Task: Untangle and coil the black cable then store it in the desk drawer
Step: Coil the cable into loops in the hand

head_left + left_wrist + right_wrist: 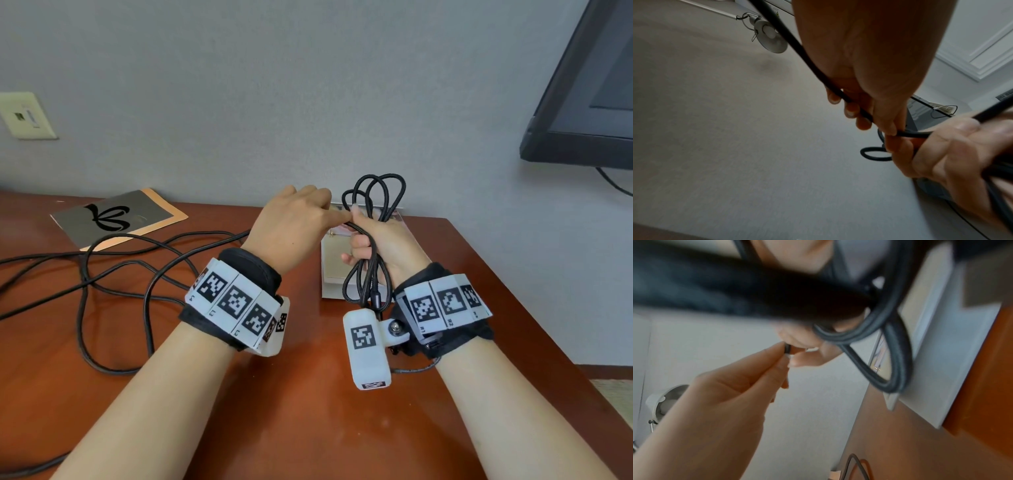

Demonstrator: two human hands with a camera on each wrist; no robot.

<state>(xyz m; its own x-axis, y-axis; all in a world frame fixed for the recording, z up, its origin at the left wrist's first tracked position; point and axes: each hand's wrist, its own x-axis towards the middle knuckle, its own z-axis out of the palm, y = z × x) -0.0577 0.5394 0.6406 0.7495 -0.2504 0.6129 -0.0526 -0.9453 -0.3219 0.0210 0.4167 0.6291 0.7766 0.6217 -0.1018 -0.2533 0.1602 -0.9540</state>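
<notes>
Forearms in marker-covered wristbands frame the red-brown desk [308,428], where the uncoiled run of the black cable [113,267] sprawls to the left, trailing up to the left hand [291,222], whose thumb and forefinger pinch the strand just beside the right hand [380,246]. That right fist is closed round the upright coil [376,192] — loops standing above and hanging below it, its long axis running near-vertical. The slack still to be wound lies leftward of both grips — the left hand is nearer it; no drawer is in view.
</notes>
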